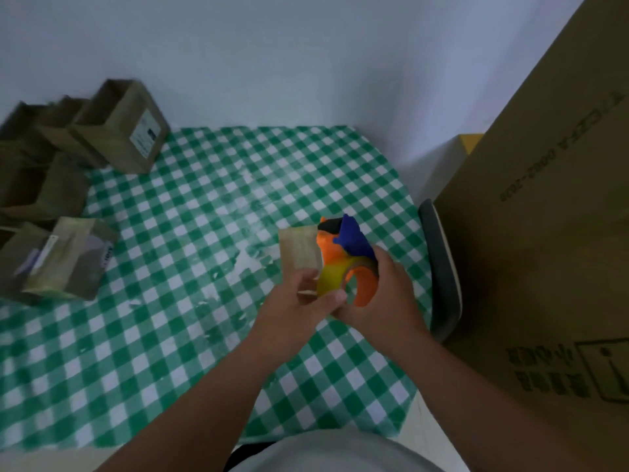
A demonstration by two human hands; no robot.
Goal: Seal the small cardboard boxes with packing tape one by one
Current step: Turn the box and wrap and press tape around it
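Head view looks down on a desk [190, 335] under a green-and-white checked cloth, and the person stands close against its near edge with both hands raised above the right part of it. The left hand [299, 294] has its fingers curled round a small cardboard box [299, 248], holding it clear of the cloth. The right hand [381, 294] is wrapped round an orange and blue tape dispenser [343, 253] with a yellowish roll in it, and the dispenser's front end lies right against the box's right side.

I'd say the step in hand is the taping of this one box: the tape is being laid on or has just been started at the box's edge (blur hides the strip itself, so I cannot tell whether any is stuck down yet).

Off to the far left stands a cluster of open boxes [115, 131] with flaps up, and nearer the left edge lies a box with a label [64, 260] on its side; these look like the ones waiting, though I cannot tell whether that last one is sealed. A very large carton [551, 233] fills the right.

Next, I would judge, the dispenser must be drawn across the closed flaps while the left grip steadies the box, then tilted so its blade cuts the tape.
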